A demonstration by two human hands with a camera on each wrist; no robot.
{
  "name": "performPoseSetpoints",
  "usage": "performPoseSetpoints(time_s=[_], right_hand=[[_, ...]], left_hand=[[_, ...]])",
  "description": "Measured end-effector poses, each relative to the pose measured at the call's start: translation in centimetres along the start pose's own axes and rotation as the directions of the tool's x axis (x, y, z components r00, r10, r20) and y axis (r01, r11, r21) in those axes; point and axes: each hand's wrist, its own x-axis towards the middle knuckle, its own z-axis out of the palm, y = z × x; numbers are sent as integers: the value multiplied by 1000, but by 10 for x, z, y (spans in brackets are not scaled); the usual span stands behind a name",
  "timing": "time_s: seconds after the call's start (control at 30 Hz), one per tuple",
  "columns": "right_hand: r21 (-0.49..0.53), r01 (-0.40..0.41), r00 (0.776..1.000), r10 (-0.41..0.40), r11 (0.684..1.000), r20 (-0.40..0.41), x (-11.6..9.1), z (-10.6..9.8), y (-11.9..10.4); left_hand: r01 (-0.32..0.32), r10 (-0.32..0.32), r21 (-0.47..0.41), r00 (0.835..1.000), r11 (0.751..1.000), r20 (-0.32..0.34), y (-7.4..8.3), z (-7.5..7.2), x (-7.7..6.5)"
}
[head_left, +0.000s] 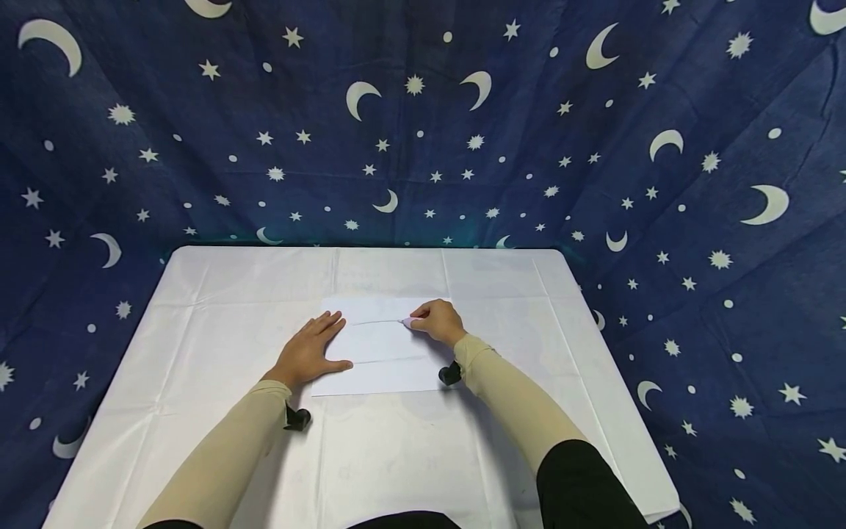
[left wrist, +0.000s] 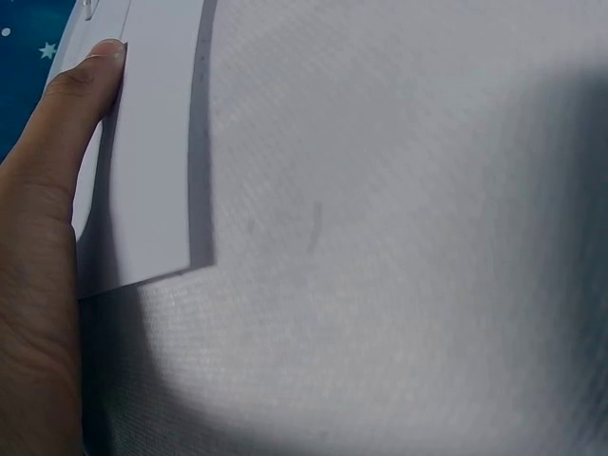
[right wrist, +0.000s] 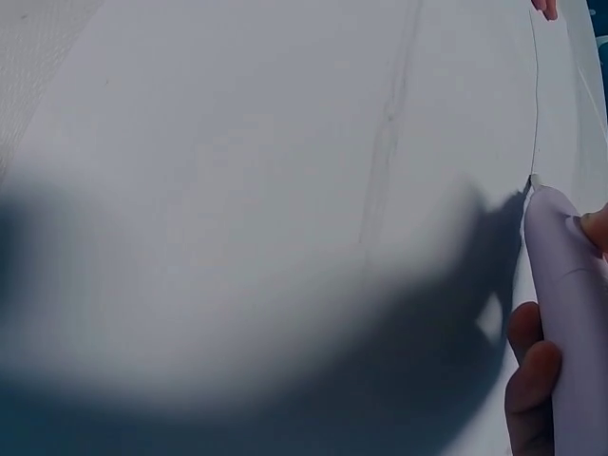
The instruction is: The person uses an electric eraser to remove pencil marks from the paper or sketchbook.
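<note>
A sheet of white paper (head_left: 377,378) lies on the cloth-covered table in front of me. My left hand (head_left: 311,349) rests flat on its left side, fingers spread and thumb pointing right; the left wrist view shows the thumb on the sheet near the paper's edge. My right hand (head_left: 439,321) grips a lavender utility knife (right wrist: 575,313), thumb on its side and fingers curled beneath. Its small grey blade tip (right wrist: 534,180) touches the paper at the right end of a thin dark line (head_left: 373,322). A fainter crease runs across the sheet lower down.
A white cloth (head_left: 396,455) with fold lines covers the table. Behind and beside it hangs a dark blue curtain (head_left: 423,154) with moons and stars. A small black camera (head_left: 450,374) sits at the right wrist, another (head_left: 297,419) at the left.
</note>
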Motion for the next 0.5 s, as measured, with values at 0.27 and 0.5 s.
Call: performPoseSetpoints(time_s=[0.27,0.5], right_hand=[[-7,-8,1000,8,1000,-1,-1,-4,2],[-2,-2,1000,2,1000,8,1,1,-3]], left_hand=[[-4,4,-10,1000,1000,-10,-2,-1,0],[1,-1,-4,1000,1000,6,0,-1,0]])
